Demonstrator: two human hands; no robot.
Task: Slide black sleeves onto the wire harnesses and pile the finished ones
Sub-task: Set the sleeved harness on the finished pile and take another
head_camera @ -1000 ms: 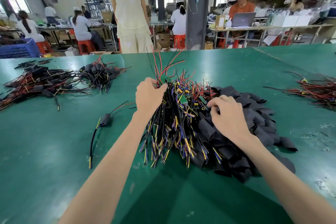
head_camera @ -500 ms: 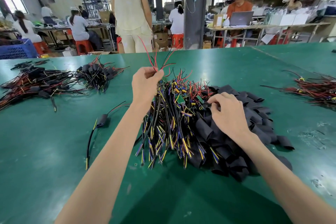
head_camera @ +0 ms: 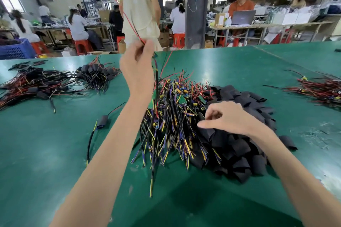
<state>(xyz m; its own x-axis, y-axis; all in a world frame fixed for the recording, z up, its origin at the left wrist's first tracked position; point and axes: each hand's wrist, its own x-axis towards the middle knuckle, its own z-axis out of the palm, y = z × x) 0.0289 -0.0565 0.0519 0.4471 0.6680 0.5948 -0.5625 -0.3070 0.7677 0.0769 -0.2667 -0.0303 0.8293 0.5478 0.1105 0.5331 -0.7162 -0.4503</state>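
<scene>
left hand [head_camera: 137, 66]: raised above the table, one harness [head_camera: 156, 86] pinched by its red and black wires, its tail hanging over the wire pile [head_camera: 171, 116]
right hand [head_camera: 228, 118]: loosely curled, nothing gripped, resting on the black sleeves [head_camera: 239, 145]
finished pile [head_camera: 42, 84]: lying far left on the green table [head_camera: 46, 153]

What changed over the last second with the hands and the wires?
The left hand rose, pulling one red-and-black wire harness up out of the middle pile. The right hand lifted slightly off the black sleeves. The finished piles stayed put.
</scene>
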